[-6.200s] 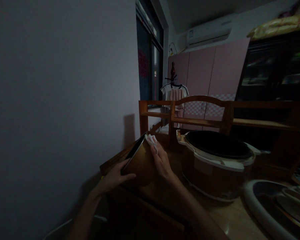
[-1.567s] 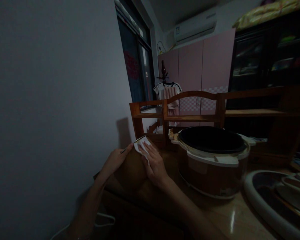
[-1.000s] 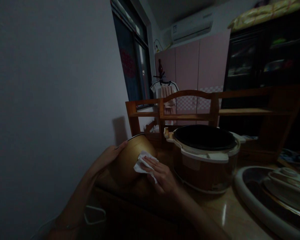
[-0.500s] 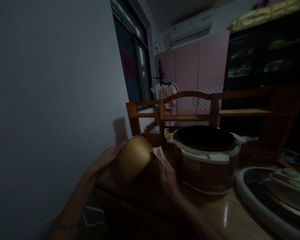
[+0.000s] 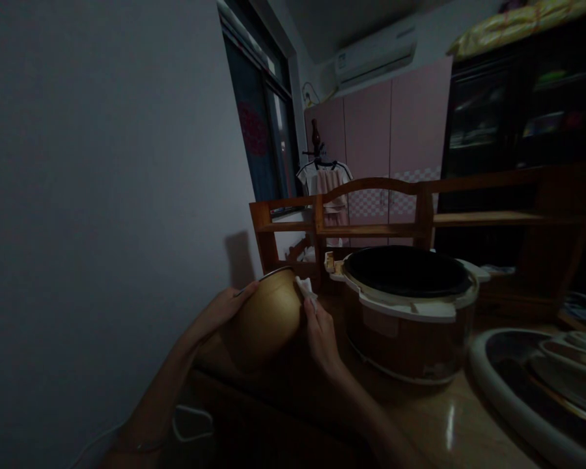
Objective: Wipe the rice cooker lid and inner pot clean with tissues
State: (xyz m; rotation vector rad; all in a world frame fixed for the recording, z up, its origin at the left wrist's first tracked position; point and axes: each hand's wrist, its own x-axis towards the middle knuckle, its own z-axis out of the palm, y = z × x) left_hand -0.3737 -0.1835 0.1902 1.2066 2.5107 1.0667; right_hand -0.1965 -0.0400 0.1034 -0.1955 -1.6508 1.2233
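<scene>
My left hand (image 5: 229, 307) grips a gold-coloured inner pot (image 5: 271, 319) by its rim, and the pot is tilted above the wooden desk. Between the fingers of my right hand (image 5: 321, 332) is a white cloth or tissue (image 5: 305, 288), held against the pot's right side near the rim. The pot's inside is turned away from me. To the right stands a rice cooker body (image 5: 400, 345) with its lid off and a dark opening on top. The cooker's lid (image 5: 498, 371) lies on the desk at the far right.
A wooden shelf rack (image 5: 371, 230) runs along the back of the desk (image 5: 420, 423). The wall (image 5: 127, 195) is close on my left, with a white cable (image 5: 193, 423) low down beside the desk. Behind stand a pink wardrobe (image 5: 366, 137) and a clothes rack.
My right hand with the white cloth has moved up along the pot's side towards the rim. The pot has turned slightly in my left hand. The view has shifted a little.
</scene>
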